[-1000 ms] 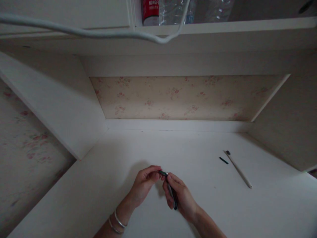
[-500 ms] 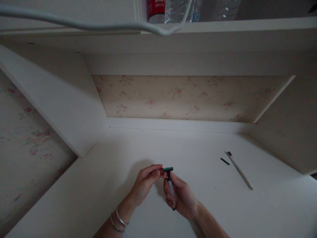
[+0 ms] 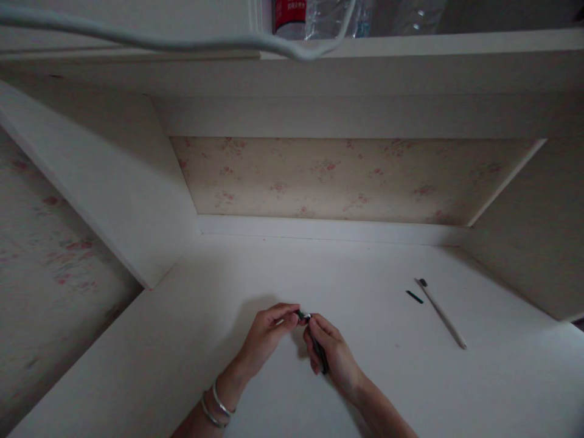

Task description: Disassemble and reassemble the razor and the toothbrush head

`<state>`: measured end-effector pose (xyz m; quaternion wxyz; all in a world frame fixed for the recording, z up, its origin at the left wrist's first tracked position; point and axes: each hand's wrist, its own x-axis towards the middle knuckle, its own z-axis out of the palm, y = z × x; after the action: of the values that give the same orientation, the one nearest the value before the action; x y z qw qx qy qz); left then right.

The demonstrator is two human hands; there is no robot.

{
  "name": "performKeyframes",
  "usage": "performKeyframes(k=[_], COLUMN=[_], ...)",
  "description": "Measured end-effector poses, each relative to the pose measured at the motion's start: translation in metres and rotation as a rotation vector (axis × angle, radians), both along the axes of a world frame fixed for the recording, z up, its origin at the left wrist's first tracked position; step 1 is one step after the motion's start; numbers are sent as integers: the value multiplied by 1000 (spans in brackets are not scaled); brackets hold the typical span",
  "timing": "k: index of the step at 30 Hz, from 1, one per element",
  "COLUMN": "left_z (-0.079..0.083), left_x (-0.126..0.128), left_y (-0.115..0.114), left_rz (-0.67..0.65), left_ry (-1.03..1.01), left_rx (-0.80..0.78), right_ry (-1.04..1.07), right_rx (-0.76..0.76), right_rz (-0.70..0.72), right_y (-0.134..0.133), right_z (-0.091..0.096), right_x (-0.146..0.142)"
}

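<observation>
A razor point(image 3: 320, 353) with a dark handle is held over the white tabletop, in front of me. My right hand point(image 3: 335, 350) wraps its fingers round the handle, thumb near the neck. At the razor's head, my left hand point(image 3: 271, 331) pinches with thumb and fingertips; the head is turned and partly covered by those fingers. Two bracelets circle my left wrist. Off to the right lie a small dark green strip point(image 3: 415, 297) and a pale toothbrush point(image 3: 443, 316) with dark bristles, both apart from my hands.
The white tabletop point(image 3: 219, 274) runs back to a floral-papered panel point(image 3: 319, 179). White side boards stand left and right. Overhead, a shelf point(image 3: 410, 45) holds clear plastic bottles point(image 3: 328, 18) and one with a red label; a white cable point(image 3: 182, 44) hangs before it.
The razor has been turned in my hands, so the green-striped face of its head no longer shows fully and its handle looks darker. My left fingers have closed over the head's end.
</observation>
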<state>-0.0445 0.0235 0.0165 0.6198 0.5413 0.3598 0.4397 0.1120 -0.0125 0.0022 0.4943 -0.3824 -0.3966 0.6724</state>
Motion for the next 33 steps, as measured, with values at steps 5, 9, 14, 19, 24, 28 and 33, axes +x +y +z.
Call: performKeyframes(k=[5, 9, 14, 19, 24, 28, 33], left_z=[-1, -2, -10, -17, -20, -19, -16], left_x=[-2, -4, -3, -3, -3, 0, 2], left_y=[1, 2, 2, 3, 4, 2, 0], left_rz=[-17, -35, -43, -94, -177, -207, -221], left_ry=[-2, -17, -114, -230, -309, -400, -457], left_rx=[4, -19, -33, -35, -91, -155, -182], right_ry=[-172, -234, -244, -122, 9, 1, -25], right_rx=[48, 84, 109, 38, 11, -21, -132], right_rz=[-19, -19, 27, 39, 88, 84, 40], right_y=[-2, -5, -8, -11, -16, -17, -17], right_z=[3, 6, 11, 21, 29, 29, 28], right_x=[1, 1, 1, 0, 0, 0, -1])
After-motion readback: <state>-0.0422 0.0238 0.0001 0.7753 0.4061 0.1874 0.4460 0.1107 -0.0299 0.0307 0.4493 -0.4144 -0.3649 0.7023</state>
